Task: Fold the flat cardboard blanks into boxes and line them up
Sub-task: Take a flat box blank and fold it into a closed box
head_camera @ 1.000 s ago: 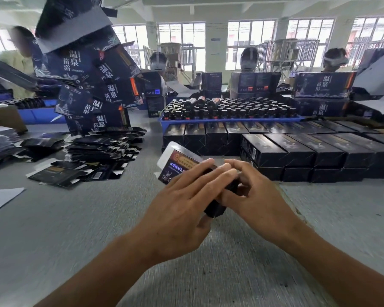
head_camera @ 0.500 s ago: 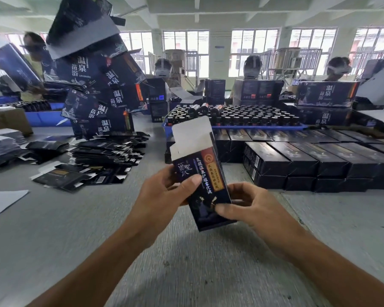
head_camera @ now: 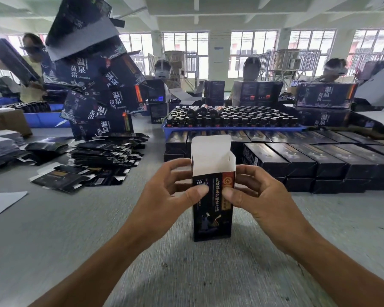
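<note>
Both the left hand (head_camera: 164, 196) and right hand (head_camera: 259, 196) pinch the upright box (head_camera: 212, 216); tucking side tabs before the far lid should close it squarely.

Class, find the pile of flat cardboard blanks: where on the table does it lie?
In the head view, the flat cardboard blanks lie left of the upright box, at the foot of the stacked large printed cartons.

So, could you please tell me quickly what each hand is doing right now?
Left hand: holding the upright box, thumb on its front.
Right hand: holding the same box from the other side.
</note>
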### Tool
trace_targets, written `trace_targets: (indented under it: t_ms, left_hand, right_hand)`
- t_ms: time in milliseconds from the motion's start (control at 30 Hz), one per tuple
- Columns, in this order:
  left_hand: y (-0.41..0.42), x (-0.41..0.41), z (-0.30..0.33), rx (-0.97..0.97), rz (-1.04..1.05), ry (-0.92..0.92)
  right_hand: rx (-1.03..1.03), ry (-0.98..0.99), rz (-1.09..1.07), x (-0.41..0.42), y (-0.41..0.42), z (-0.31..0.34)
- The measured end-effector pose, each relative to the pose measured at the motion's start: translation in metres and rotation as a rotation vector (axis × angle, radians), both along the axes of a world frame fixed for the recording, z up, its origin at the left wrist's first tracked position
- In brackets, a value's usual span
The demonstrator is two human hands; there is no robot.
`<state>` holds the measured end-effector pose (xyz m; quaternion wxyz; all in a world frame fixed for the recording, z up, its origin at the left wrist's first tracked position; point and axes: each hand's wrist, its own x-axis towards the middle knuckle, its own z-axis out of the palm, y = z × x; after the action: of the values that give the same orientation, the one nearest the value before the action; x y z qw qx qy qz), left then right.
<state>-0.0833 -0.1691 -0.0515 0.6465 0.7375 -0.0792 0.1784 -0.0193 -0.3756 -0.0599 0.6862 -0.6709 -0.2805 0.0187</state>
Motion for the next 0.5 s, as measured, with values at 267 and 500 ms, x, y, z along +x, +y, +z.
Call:
trace_targets:
  t_ms: [267,500]
  left_hand:
    - [0.0015,-0.0011,0.0011,0.059,-0.014,-0.152]
    - [0.0017,-0.0005,0.0004,0.080,-0.028,-0.148]
  right_hand:
    - [-0.063,-0.148,-0.061,-0.0062,0.0007,0.0018]
    - [-0.159,-0.237,-0.015,-0.0081,-0.0014,0.0043]
